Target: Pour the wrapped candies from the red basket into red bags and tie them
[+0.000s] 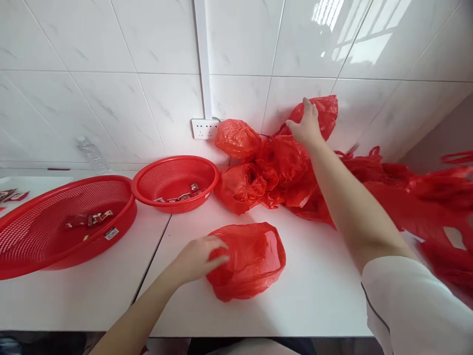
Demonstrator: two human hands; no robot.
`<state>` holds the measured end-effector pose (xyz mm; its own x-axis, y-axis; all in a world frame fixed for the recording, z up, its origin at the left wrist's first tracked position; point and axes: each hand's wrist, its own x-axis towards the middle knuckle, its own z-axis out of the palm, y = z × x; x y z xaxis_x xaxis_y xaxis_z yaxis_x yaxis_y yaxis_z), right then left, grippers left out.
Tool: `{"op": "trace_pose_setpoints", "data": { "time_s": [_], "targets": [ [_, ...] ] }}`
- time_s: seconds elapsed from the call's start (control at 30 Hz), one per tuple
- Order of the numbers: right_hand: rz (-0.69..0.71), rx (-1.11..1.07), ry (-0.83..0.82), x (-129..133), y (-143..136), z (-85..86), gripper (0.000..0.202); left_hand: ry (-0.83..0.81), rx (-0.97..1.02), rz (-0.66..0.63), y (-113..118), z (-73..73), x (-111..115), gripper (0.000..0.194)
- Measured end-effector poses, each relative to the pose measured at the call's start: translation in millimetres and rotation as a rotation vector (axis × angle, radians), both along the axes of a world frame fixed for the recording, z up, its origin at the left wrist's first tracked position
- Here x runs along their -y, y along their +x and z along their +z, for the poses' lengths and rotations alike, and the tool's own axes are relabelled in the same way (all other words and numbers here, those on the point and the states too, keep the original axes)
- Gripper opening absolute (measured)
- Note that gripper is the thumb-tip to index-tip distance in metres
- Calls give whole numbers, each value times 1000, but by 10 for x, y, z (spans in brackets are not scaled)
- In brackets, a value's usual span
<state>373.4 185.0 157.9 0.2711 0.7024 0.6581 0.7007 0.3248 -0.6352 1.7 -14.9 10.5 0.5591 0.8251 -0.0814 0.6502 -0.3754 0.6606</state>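
Observation:
An opened red plastic bag (254, 246) lies on the white table in front of me, its mouth facing up. At its left rim is my left hand (197, 259), thumb and fingers apart; whether it touches the film is hard to tell. Farther back, my right hand (307, 125) reaches up to a red bag (327, 116) on top of the heap against the wall. Its fingers are spread beside that bag, and I cannot tell how firmly they touch it. Below it, several filled or crumpled red bags (283, 160) are piled together.
Two red perforated baskets, a large one (123, 197) and a smaller one (212, 185), hold a few small wrapped packets. A white tray (44, 182) and a clear plastic bottle (94, 155) are at the left. More red bags (399, 197) cover the right side. A socket strip (203, 129) is on the wall.

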Motion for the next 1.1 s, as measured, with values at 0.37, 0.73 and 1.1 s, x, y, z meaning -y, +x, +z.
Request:
{"op": "trace_pose_setpoints", "data": {
  "time_s": [0.37,0.73,1.1],
  "targets": [
    [827,320,-324,1084,-1420,-1043,16,-375,889,1094,-830,-256,-1145,34],
    [805,-462,-778,1219,-1430,-1269,82,-172,1002,1041,-620,140,-611,24],
    [597,-967,-626,1601,-1007,-1195,23,-123,396,515,8,451,201,56]
  ]
}}
